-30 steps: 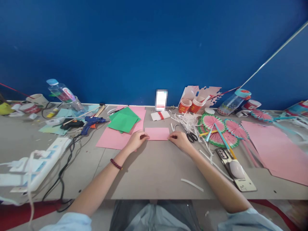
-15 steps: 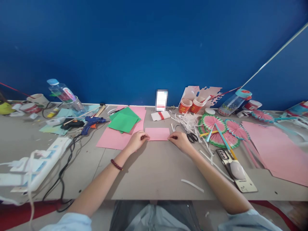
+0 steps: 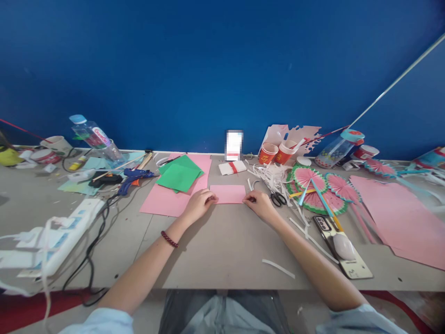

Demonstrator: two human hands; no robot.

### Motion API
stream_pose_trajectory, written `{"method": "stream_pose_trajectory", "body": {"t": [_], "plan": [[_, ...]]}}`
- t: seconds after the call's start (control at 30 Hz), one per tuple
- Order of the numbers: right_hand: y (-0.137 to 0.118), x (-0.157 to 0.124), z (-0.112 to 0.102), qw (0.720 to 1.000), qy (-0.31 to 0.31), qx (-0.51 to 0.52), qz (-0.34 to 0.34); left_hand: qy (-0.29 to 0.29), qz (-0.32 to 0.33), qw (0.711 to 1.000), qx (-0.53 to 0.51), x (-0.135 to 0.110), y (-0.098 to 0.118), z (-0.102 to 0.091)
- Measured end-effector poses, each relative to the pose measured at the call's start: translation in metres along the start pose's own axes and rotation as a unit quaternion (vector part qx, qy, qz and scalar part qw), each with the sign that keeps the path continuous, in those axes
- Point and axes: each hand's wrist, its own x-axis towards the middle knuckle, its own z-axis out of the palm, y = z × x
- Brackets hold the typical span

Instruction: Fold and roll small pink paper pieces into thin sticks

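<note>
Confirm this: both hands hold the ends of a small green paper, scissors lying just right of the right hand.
Wrong colour: the head view shows the small paper is pink. The left hand and right hand do hold its ends, scissors lying just right of the right hand.

A paper-craft workspace. The counter carries coloured paper sheets, a glue gun, scissors and watermelon paper fans. A blue wall rises behind.

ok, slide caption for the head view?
Left hand and right hand hold the ends of a small pink paper on a cluttered craft table.
</note>
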Motion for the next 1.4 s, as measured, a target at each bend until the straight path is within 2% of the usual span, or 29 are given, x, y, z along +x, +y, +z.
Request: {"method": "stream_pose_trajectory", "body": {"t": [0.17,0.3,0.47,0.63,0.73,0.93,1.17,1.4], "plan": [[0.000,-0.002,0.004,1.000,-0.001,-0.011,-0.009,-0.001,0.054,0.995,0.084,-0.003,0.008,-0.002],[-0.003,-0.006,0.004,0.999,-0.004,-0.033,-0.043,-0.025,0.107,0.985,0.136,-0.006,0.010,0.001],[-0.009,-0.010,0.005,0.988,-0.021,-0.115,-0.099,-0.037,0.137,0.975,0.173,-0.007,0.013,0.003],[-0.014,-0.013,0.007,0.964,-0.038,-0.220,-0.145,-0.042,0.168,0.943,0.284,-0.013,0.023,0.008],[-0.019,-0.018,0.010,0.945,-0.042,-0.278,-0.166,-0.035,0.162,0.936,0.311,-0.020,0.031,0.012],[-0.038,-0.034,0.019,0.909,-0.053,-0.391,-0.135,-0.039,0.117,0.925,0.359,-0.029,0.046,0.018],[-0.057,-0.044,0.021,0.900,-0.071,-0.421,-0.089,-0.006,0.068,0.945,0.319,-0.036,0.059,0.030],[-0.060,-0.048,0.026,0.893,-0.073,-0.434,-0.092,-0.037,0.065,0.952,0.298,-0.037,0.062,0.029]]}}
